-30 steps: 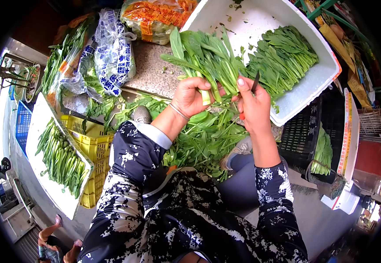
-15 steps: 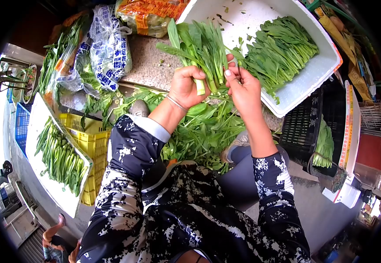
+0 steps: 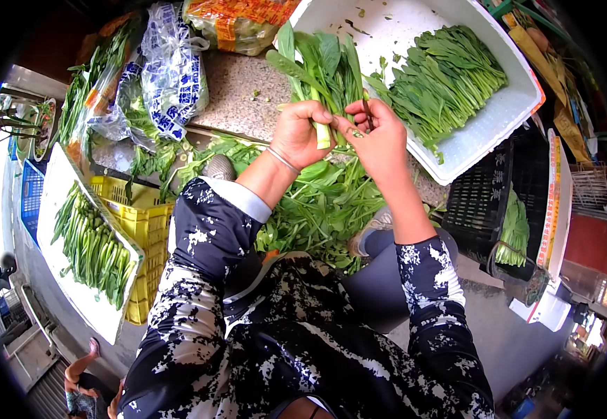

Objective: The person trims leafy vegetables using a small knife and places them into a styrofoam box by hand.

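In the upper middle, my left hand (image 3: 299, 138) is closed around the stems of a small bunch of leafy greens (image 3: 326, 66), with the leaves pointing up and away from me. One thick pale cut stem shows at the thumb. My right hand (image 3: 380, 143) is pinched close beside it, its fingertips at the lower stems. A thin dark tool (image 3: 368, 115), perhaps a small knife, shows between those fingers; most of it is hidden. Below both hands lies a heap of loose leaves (image 3: 324, 202).
A white foam box (image 3: 488, 150) at upper right holds stacked greens (image 3: 450, 84). Left are a white foam lid (image 3: 73, 276) bearing greens, a yellow crate (image 3: 151, 237) and plastic bags (image 3: 172, 77). A black crate (image 3: 481, 188) stands right. Another person's leg (image 3: 80, 366) shows lower left.
My right hand has shifted slightly left, its fingers now closer to my left hand. The bunch has tilted and moved slightly right, still in my left hand.
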`<state>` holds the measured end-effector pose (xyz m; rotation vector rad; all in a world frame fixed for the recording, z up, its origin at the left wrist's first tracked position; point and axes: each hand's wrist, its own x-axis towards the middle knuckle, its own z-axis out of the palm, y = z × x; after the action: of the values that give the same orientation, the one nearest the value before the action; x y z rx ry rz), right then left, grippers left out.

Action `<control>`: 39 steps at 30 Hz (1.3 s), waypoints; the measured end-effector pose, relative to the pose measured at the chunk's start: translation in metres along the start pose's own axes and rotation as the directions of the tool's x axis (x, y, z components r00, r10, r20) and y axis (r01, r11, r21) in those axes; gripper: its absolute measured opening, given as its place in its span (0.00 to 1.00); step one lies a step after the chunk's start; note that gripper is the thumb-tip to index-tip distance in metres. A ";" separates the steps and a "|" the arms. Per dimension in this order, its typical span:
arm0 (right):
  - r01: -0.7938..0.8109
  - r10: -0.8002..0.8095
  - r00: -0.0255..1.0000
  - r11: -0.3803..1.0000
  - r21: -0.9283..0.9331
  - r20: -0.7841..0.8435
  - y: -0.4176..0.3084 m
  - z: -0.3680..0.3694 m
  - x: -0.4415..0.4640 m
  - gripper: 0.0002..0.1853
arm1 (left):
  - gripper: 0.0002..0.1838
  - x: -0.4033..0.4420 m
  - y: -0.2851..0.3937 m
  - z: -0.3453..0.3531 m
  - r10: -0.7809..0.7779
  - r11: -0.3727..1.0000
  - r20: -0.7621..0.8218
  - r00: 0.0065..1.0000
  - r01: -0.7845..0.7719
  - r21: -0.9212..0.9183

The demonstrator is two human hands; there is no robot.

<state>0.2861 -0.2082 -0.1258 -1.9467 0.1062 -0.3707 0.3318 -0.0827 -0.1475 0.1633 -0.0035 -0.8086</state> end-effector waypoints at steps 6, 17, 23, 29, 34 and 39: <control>-0.142 0.137 0.989 0.983 0.113 0.049 -0.009 -0.006 0.005 0.06 | 0.25 -0.001 -0.004 0.003 0.098 0.995 0.041 0.994 -0.097 -0.036; -0.520 0.427 0.854 0.737 0.432 0.299 -0.002 -0.021 0.011 0.08 | 0.22 -0.003 -0.001 0.008 0.096 0.965 -0.040 0.995 -0.084 0.249; -0.515 0.429 0.852 0.788 0.337 0.299 -0.004 -0.019 0.010 0.13 | 0.17 -0.002 0.000 0.009 0.162 0.945 -0.074 0.984 -0.133 0.298; -0.073 0.063 0.994 0.991 0.109 0.090 -0.002 -0.006 -0.006 0.22 | 0.10 0.003 0.010 -0.001 0.200 0.979 -0.285 0.937 -0.185 0.081; 0.016 -0.036 0.982 0.994 0.109 0.183 0.004 0.008 -0.018 0.28 | 0.09 0.006 0.011 -0.007 0.188 0.978 -0.392 0.901 -0.207 -0.005; 0.008 -0.014 0.987 0.999 0.040 0.163 0.003 0.008 -0.013 0.25 | 0.09 0.005 0.008 -0.005 0.175 0.982 -0.398 0.901 -0.186 0.011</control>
<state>0.2764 -0.1990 -0.1344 -1.9318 -0.0181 -0.2174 0.3415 -0.0799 -0.1519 0.2954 0.3731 -0.5776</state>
